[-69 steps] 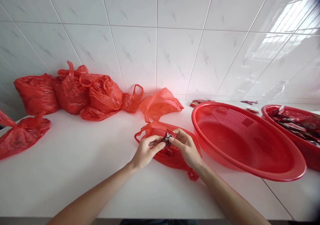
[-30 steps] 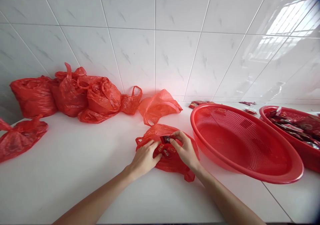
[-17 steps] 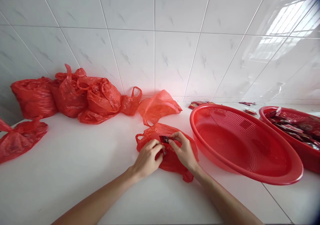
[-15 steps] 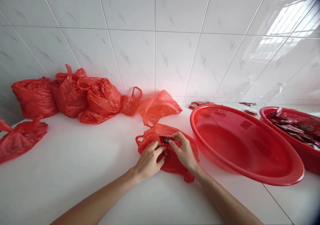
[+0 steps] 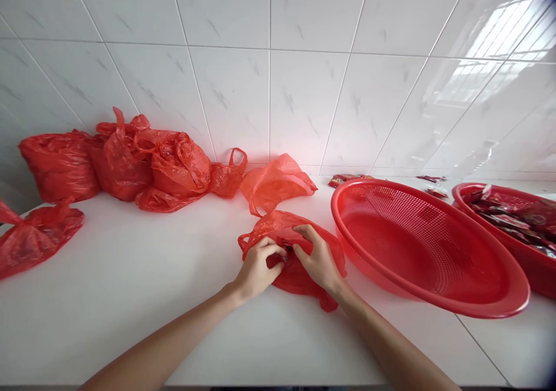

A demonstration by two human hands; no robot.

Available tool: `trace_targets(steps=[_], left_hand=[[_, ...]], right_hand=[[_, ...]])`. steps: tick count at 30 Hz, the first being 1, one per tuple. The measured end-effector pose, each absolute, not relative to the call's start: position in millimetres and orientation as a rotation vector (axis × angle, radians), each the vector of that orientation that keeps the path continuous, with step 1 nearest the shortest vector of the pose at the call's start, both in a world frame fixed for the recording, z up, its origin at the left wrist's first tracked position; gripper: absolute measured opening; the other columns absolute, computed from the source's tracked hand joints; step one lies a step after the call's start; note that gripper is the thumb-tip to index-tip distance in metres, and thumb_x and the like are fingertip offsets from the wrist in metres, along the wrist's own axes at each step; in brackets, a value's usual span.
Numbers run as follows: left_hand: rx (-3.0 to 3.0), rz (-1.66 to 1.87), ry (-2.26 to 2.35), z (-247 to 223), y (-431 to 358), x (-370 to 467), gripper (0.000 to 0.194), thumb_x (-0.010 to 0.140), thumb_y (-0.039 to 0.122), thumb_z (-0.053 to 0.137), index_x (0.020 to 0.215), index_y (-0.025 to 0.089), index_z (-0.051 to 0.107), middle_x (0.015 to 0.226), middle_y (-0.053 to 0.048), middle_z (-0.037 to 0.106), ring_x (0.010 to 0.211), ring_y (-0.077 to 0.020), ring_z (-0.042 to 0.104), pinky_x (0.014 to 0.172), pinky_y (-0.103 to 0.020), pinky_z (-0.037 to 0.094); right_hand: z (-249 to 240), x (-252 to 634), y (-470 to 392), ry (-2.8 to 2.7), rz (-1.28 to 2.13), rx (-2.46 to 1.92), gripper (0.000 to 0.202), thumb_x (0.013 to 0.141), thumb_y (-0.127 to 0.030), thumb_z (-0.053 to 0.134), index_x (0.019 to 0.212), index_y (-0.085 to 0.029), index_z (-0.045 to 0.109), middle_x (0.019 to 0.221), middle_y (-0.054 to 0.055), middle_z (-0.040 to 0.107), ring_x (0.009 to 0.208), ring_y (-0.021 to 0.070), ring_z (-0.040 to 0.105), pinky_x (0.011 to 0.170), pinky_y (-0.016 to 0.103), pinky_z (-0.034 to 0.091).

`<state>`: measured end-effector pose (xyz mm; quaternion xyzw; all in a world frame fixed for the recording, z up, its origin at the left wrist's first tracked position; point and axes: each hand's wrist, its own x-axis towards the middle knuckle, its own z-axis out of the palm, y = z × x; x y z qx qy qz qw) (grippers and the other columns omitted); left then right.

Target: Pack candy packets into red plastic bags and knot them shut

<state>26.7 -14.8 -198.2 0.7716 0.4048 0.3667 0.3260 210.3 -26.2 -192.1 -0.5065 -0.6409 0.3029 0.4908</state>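
An open red plastic bag (image 5: 304, 281) lies on the white counter under both hands. A small dark red packet (image 5: 285, 242) sits at the bag's mouth, between my hands and mostly hidden. My left hand (image 5: 258, 269) is at the bag's left side, thumb and fingertips pinched together over the opening; what they grip is too small and covered to make out. On the right, my right hand (image 5: 319, 260) hovers over the bag with thumb and forefinger apart, close to the packet, holding nothing I can see.
A large red colander (image 5: 391, 246) stands right of the bag. Farther right, another red basket (image 5: 527, 269) holds many packets. Loose packets (image 5: 347, 179) lie by the tiled wall. Behind the hands is a crumpled red bag (image 5: 278, 183); several filled red bags (image 5: 180, 168) line the left.
My right hand has let go of the small packet, which has dropped lower into the bag's mouth. My left fingers have closed and moved slightly up. The view has shifted a little.
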Motion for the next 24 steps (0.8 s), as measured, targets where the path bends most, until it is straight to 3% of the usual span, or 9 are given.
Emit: trace_targets(steps=[8,21,24], left_hand=[[1.613,1.185,0.947,-198.4,-7.7,29.8,0.017,0.080,0.025,0.072,0.096,0.018,0.070,0.104,-0.006,0.061,0.098,-0.0197,0.065,0.093,-0.038,0.056],[1.341,1.073,0.994,-189.0,-4.1,25.3,0.037,0.080,0.039,0.075,0.110,0.016,0.071,0.109,-0.008,0.074,0.107,-0.0249,0.067,0.099,-0.042,0.053],[1.252,1.134,0.991,-188.6,-3.4,25.0,0.037,0.077,0.038,0.078,0.106,0.016,0.072,0.108,-0.007,0.075,0.107,-0.0250,0.068,0.099,-0.042,0.053]], right_hand=[[-182.2,196.5,-35.2,-1.665,0.790,-1.131,0.017,0.090,-0.028,0.060,0.106,-0.023,0.065,0.103,0.004,0.069,0.098,0.0209,0.063,0.088,0.037,0.051],[-182.5,203.0,-32.5,-1.519,0.916,-1.067,0.026,0.089,-0.036,0.065,0.112,-0.024,0.062,0.099,0.004,0.070,0.096,0.0212,0.066,0.085,0.037,0.054],[-179.8,202.3,-32.5,-1.539,0.937,-1.108,0.024,0.090,-0.043,0.062,0.097,-0.021,0.066,0.089,0.004,0.070,0.085,0.0201,0.064,0.077,0.034,0.052]])
